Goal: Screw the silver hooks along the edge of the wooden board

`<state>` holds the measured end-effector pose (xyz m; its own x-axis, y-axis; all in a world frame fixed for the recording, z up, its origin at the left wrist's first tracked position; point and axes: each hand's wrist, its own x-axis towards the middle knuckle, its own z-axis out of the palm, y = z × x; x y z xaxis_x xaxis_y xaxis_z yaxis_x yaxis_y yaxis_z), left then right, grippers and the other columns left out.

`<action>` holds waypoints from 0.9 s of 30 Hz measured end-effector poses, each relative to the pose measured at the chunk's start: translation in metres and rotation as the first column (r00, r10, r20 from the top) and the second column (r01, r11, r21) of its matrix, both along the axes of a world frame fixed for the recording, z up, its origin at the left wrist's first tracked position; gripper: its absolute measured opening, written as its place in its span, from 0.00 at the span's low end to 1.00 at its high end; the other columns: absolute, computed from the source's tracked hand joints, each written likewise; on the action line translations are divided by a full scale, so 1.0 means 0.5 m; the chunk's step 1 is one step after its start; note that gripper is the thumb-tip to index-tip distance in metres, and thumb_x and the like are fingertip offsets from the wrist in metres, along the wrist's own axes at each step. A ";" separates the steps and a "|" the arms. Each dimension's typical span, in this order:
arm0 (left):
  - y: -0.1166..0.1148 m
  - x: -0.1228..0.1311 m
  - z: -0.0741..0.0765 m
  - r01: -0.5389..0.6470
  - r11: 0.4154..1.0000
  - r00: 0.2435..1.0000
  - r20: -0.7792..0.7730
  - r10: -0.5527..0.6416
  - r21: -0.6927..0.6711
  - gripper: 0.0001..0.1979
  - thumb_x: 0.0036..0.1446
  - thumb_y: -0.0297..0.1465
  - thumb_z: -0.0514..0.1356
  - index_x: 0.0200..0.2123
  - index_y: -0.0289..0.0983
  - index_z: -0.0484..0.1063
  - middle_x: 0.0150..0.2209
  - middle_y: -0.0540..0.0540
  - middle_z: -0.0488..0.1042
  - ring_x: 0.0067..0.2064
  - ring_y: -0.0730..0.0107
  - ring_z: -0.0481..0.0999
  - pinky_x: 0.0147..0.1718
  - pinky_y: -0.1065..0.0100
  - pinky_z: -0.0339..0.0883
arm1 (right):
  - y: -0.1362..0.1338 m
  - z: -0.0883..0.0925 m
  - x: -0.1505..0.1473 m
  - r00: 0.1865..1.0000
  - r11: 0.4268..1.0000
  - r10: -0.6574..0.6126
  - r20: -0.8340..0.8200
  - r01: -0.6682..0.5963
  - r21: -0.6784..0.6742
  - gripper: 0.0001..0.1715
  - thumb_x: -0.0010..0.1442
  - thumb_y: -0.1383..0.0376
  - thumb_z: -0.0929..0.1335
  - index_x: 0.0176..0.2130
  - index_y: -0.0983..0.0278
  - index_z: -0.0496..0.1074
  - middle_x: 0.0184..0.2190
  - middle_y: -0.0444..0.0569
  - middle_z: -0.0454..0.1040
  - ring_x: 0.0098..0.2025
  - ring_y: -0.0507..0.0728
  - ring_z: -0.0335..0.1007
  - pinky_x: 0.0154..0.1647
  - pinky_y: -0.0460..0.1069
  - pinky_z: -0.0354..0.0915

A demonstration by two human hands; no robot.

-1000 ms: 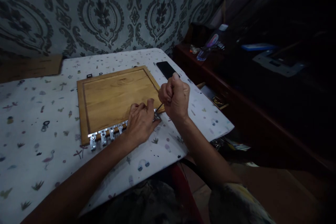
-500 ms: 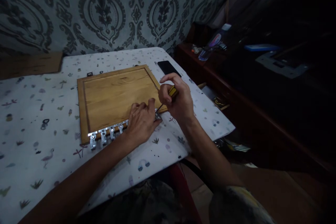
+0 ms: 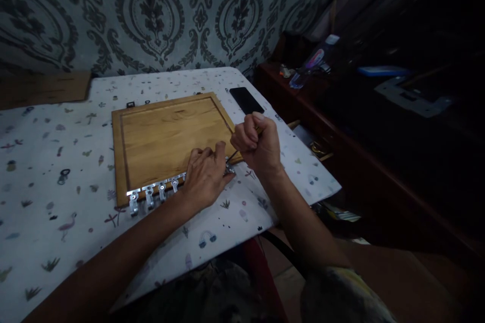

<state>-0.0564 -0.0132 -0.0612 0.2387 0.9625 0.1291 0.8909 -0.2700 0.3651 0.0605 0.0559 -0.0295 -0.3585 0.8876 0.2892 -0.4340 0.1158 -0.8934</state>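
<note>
A brown wooden panel (image 3: 170, 139) with a raised border lies flat on the table. Along its near edge runs a metal hook rail (image 3: 162, 189) with several silvery hooks. My left hand (image 3: 206, 176) rests over the rail's right part, its fingers bent on the wood and its thumb beside the end hook, holding the rail against the panel. A screwdriver (image 3: 232, 156) is in my closed right hand (image 3: 259, 144); its thin shaft slants down to the rail's right end. The fist hides most of the yellow and black handle, and the tip is hard to make out.
A black phone (image 3: 246, 100) lies beyond the panel on the patterned tablecloth (image 3: 76, 161). Cardboard (image 3: 45, 90) lies at the far left. To the right are an open drawer (image 3: 312, 144) and a dark cabinet holding a plastic bottle (image 3: 312, 63). A patterned wall stands behind.
My right hand has turned around the screwdriver handle, its fingers now wrapped over it where the yellow part showed before. The left hand and panel keep their places.
</note>
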 end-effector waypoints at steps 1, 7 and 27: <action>0.000 0.000 0.000 0.000 1.000 1.000 0.004 0.000 0.000 0.30 0.59 0.36 0.65 0.58 0.33 0.55 0.43 0.41 0.79 0.50 0.51 0.75 0.51 0.55 0.58 | -0.009 -0.001 -0.010 0.996 0.996 -0.084 -0.001 0.084 0.008 0.36 0.61 0.43 0.66 0.15 0.59 0.51 0.10 0.35 0.44 0.13 0.46 0.37 0.14 0.45 0.42; 0.003 -0.001 -0.007 0.003 1.000 1.000 0.004 -0.003 0.010 0.21 0.60 0.33 0.61 0.53 0.35 0.58 0.39 0.43 0.79 0.48 0.52 0.75 0.49 0.55 0.59 | -0.060 -0.016 -0.057 0.808 0.801 -0.587 -0.049 0.589 0.105 0.34 0.65 0.41 0.61 0.19 0.59 0.52 0.15 0.38 0.48 0.17 0.49 0.45 0.17 0.47 0.48; 0.000 -0.002 0.002 -0.021 1.000 0.999 -0.027 0.021 0.015 0.29 0.60 0.35 0.63 0.59 0.33 0.55 0.44 0.40 0.80 0.51 0.51 0.77 0.51 0.54 0.61 | -0.015 0.001 0.028 0.897 0.913 -0.392 -0.206 0.406 0.030 0.28 0.59 0.43 0.70 0.25 0.61 0.64 0.17 0.36 0.60 0.18 0.46 0.52 0.20 0.44 0.52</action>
